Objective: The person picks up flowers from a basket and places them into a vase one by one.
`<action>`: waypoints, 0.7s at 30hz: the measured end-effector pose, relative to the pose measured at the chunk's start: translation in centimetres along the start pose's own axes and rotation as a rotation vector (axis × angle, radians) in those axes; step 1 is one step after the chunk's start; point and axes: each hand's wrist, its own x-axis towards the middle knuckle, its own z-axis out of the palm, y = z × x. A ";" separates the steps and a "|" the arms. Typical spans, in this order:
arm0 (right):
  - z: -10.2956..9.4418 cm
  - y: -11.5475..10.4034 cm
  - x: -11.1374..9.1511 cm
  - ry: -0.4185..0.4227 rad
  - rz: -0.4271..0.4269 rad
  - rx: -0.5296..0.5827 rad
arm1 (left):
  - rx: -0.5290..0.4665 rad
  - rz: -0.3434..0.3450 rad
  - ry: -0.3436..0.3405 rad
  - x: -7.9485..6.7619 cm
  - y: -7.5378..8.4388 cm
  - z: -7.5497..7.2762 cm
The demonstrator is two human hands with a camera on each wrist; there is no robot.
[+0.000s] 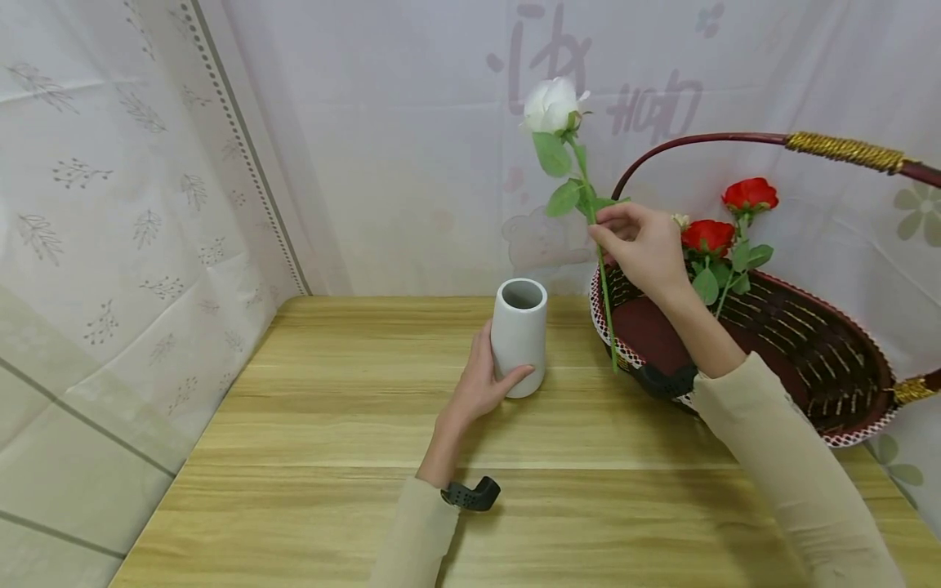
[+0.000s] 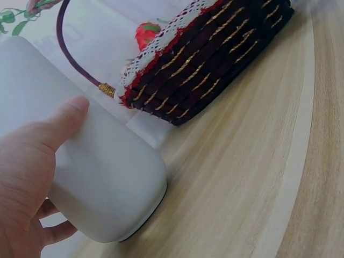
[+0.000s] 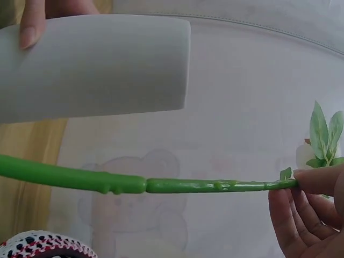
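A white vase (image 1: 519,343) stands upright on the wooden table, its round mouth facing up. My left hand (image 1: 485,376) grips it from the left side, thumb across the front; the left wrist view shows the thumb on the vase wall (image 2: 107,161). With fingertips and thumb, my right hand (image 1: 641,245) pinches the green stem of a white artificial rose (image 1: 551,106). The bloom points up and the stem (image 3: 177,185) hangs down, right of the vase and apart from it. The stem's lower end is in front of the basket rim.
A dark woven basket (image 1: 831,359) with lace trim and a tall arched handle (image 1: 706,139) stands at the right. Red roses (image 1: 750,196) with green leaves rise out of it. Behind the table (image 1: 353,408) hangs a pale printed curtain (image 1: 390,147).
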 end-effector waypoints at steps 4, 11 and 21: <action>0.3 -0.3 0.7 0.010 -0.010 0.028 | 0.008 -0.001 -0.006 0.0 0.0 0.0; 1.1 -1.5 2.0 0.001 -0.019 0.082 | -0.003 -0.002 -0.007 0.0 -0.2 -0.1; 1.9 -3.5 3.9 -0.015 -0.024 0.101 | -0.002 0.013 -0.005 0.1 -0.2 0.0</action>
